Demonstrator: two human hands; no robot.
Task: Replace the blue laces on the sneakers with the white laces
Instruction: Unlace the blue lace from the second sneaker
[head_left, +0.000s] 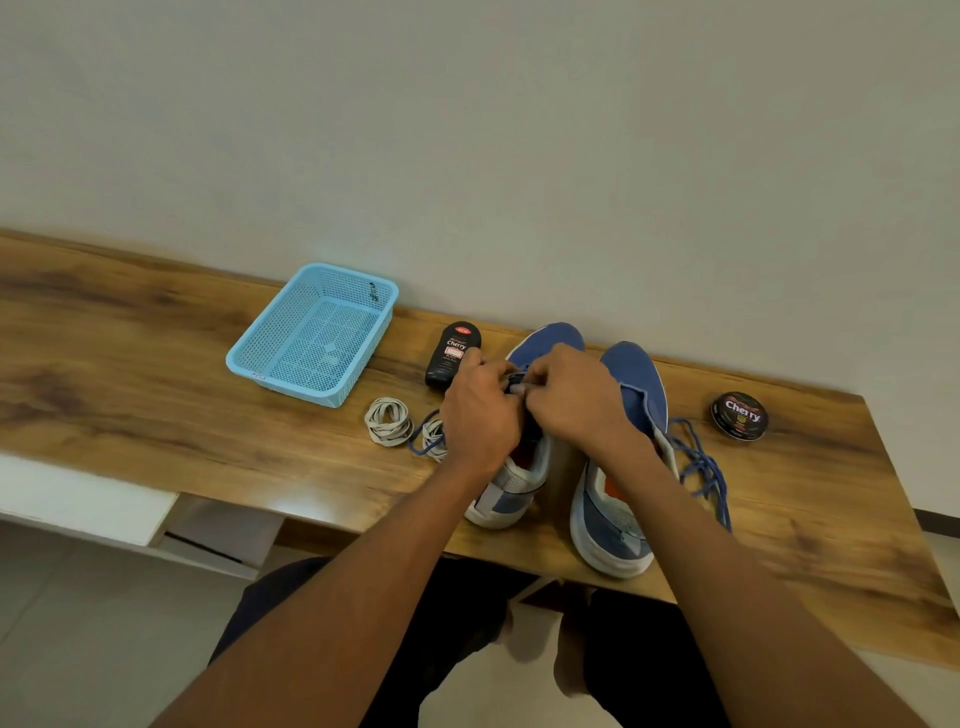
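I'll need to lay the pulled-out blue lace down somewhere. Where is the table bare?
Bare wood lies left of the blue basket and right of the polish tin. It is crowded between the white lace bundles, polish bottle and sneakers.

A long wood-grain worktop (156, 374) stands against a pale wall. On it lie a light blue perforated plastic basket (311, 335), an upright black polish bottle (453, 353), two coiled bundles of white laces (387, 421), a pair of blue sneakers with white soles (618, 499) standing side by side, a loose blue lace (704, 467) beside the right shoe, and a round black polish tin (740, 415) further right
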